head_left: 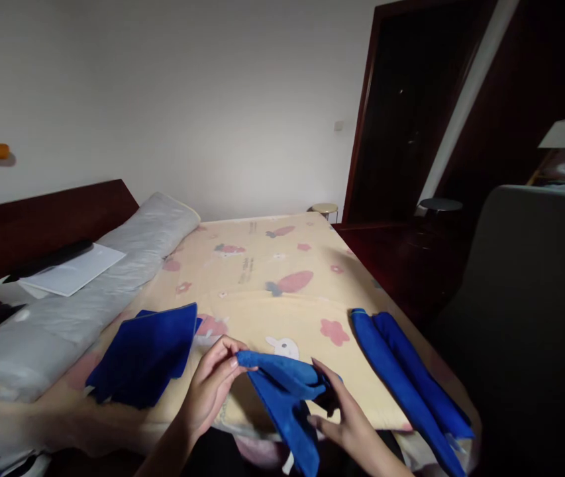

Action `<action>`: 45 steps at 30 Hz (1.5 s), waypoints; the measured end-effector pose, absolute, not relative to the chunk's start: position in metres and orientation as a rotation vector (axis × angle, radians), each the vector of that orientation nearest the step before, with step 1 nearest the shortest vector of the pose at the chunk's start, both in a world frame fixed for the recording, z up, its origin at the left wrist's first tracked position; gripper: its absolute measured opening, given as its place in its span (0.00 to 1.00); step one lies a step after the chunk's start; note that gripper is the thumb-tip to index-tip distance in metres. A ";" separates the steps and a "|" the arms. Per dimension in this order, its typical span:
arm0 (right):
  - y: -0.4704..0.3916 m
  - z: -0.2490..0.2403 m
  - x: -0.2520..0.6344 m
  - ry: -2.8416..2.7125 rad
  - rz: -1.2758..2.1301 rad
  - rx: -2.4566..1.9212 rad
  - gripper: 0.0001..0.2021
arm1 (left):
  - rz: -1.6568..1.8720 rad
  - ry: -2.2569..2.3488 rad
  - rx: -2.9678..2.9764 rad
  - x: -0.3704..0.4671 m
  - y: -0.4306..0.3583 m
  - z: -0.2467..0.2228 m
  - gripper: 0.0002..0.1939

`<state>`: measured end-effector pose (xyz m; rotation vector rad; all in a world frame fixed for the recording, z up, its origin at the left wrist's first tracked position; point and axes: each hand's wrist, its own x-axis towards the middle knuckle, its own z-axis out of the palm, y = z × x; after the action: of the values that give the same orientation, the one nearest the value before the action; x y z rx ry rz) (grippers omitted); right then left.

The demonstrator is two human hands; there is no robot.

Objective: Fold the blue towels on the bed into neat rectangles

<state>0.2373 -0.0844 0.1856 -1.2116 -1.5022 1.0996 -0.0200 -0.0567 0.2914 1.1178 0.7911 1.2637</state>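
Observation:
Above the near edge of the bed, a blue towel (287,374) hangs between my two hands, partly folded, its lower part drooping with a small white tag at the bottom. My left hand (215,377) pinches its upper left corner between thumb and fingers. On the other side, my right hand (342,414) grips the bunched right end, thumb below and fingers above; part of these fingers is in shadow. A pile of flat dark blue towels (146,354) lies on the bed to the left. To the right are two long, narrow rolled or folded blue towels (401,371), side by side.
The bed (257,311) has a cream sheet with carrots and flowers. Along its left runs a grey bolster (128,265) bearing a white flat item (73,268). A dark chair back (525,278) stands at right; two stools (326,209) (441,204) are farther off.

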 end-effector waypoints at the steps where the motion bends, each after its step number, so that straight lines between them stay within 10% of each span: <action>1: -0.082 0.185 0.238 -1.495 1.091 -1.216 0.26 | 1.250 0.777 1.118 -0.020 -0.059 0.294 0.06; 22: -0.086 0.191 0.237 -1.431 0.681 -1.220 0.22 | 1.177 0.861 1.180 -0.002 -0.062 0.271 0.09; 45: -0.108 0.208 0.217 -1.708 1.043 -1.253 0.05 | 0.726 0.915 1.744 0.033 -0.083 0.232 0.05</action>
<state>0.2168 -0.1079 0.2083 -1.2529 -1.7077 1.0425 0.0330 -0.0825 0.2323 1.7442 0.9146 0.7265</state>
